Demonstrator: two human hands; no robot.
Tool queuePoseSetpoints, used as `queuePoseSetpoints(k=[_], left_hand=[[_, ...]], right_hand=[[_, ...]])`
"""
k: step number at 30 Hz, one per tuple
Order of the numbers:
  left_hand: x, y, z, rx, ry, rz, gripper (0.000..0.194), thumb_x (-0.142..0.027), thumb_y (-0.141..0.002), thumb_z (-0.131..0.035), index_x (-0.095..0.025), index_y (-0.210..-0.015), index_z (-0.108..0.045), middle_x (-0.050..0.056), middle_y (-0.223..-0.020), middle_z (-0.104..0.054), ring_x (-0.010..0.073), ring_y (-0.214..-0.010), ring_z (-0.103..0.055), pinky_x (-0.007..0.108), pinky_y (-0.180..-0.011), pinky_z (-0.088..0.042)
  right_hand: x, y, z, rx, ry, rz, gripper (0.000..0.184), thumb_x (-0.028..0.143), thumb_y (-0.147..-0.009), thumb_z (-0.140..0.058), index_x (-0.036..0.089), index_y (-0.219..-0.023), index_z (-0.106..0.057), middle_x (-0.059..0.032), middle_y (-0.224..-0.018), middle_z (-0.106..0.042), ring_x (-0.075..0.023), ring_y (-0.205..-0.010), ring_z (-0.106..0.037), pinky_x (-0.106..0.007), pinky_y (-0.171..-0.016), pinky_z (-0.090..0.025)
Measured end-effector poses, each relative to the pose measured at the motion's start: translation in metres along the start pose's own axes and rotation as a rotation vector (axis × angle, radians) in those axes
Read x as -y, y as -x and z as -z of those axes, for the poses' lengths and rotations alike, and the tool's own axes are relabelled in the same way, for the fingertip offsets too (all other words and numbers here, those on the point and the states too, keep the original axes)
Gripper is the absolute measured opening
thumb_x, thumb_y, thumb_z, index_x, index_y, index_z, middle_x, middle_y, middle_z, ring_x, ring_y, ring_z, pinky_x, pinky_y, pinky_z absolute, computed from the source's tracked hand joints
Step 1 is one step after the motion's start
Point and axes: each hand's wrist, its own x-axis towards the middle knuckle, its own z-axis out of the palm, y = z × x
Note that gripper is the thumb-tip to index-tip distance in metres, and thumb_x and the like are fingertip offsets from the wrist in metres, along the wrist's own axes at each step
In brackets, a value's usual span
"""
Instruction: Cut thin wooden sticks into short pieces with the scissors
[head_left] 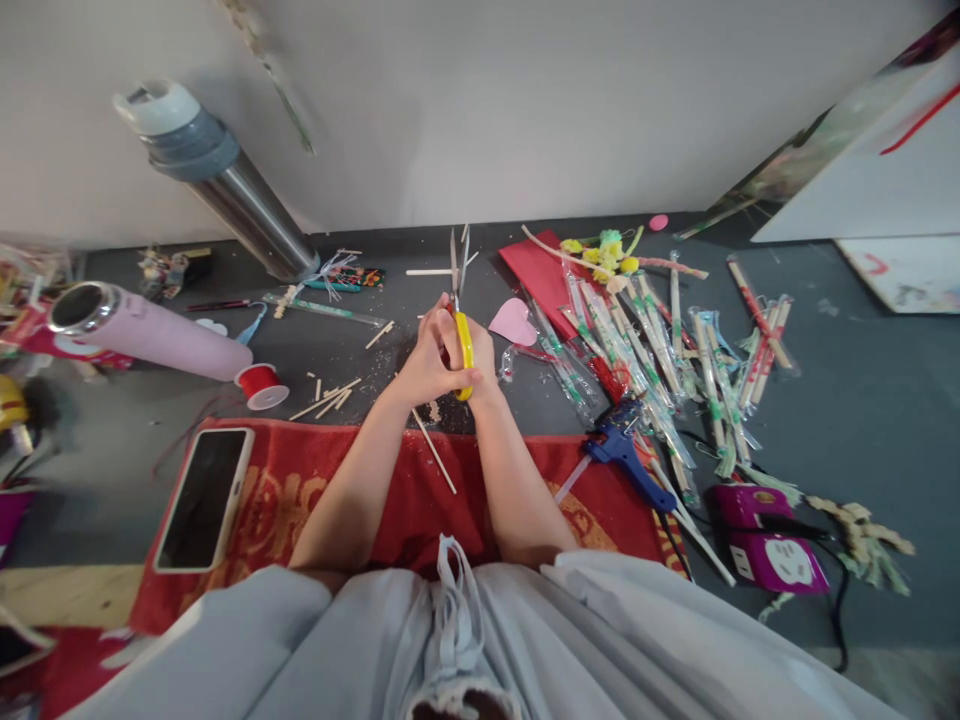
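currently, in the head view, the steel-bladed scissors with a yellow plastic handle (466,355) are at the centre of the frame, blades directed toward the top and slightly parted. the bare left hand (429,362) grasps the handle from the left, its thumb laid across the lower part. the bare right hand (484,350) is positioned behind the handle; its fingers are mostly hidden, so its grip cannot be told. this orientation presumably keeps the cutting edges clear of both forearms.

the thin, pale wooden sticks (330,400) lie left of centre, likely kept within short reach. the flat pink heart-shaped cutout (514,322) is just right of the hands. at lower right of centre, the blue plastic glue gun (619,450) rests on its side, its handle angled toward the person, probably for quick pickup. the red cloth towel with gold patterning (307,450) spans the lower centre, probably as surface protection; the dark-screened phone (204,500) lies flat on its left end.
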Motion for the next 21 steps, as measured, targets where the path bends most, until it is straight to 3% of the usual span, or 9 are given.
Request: queuePoseSetpoints(k=[4,11,21], left_hand=[[0.007,0.0,-0.001,-0.085,-0.072,-0.073,0.116,-0.072,-0.047,-0.08,-0.022,-0.141,-0.037,0.018,-0.145,-0.038,0.04,-0.141,-0.033,0.058,-0.118,-0.028],[0.014,0.0,-0.005,-0.124,-0.003,-0.126,0.11,-0.08,-0.051,-0.072,-0.023,-0.139,-0.036,0.016,-0.138,-0.04,0.0366,-0.13,-0.047,0.055,-0.11,-0.042],[0.012,0.002,-0.003,-0.084,0.038,-0.062,0.112,-0.079,-0.051,-0.073,-0.022,-0.14,-0.035,0.018,-0.144,-0.038,0.0375,-0.134,-0.044,0.053,-0.111,-0.041]], right_hand=[[-0.001,0.001,-0.001,0.0,-0.03,0.032,0.053,0.066,-0.086,-0.042,0.018,-0.08,-0.062,-0.0021,-0.067,-0.063,-0.0143,-0.064,-0.054,-0.027,-0.063,-0.043],[0.0,0.003,-0.003,-0.011,-0.035,0.018,0.051,0.068,-0.084,-0.044,0.02,-0.076,-0.059,-0.0006,-0.064,-0.059,-0.0146,-0.059,-0.055,-0.027,-0.058,-0.041],[0.005,0.003,-0.001,0.027,0.026,-0.042,0.047,0.064,-0.087,-0.043,0.02,-0.079,-0.058,-0.0019,-0.069,-0.062,-0.0164,-0.065,-0.059,-0.028,-0.062,-0.042]])
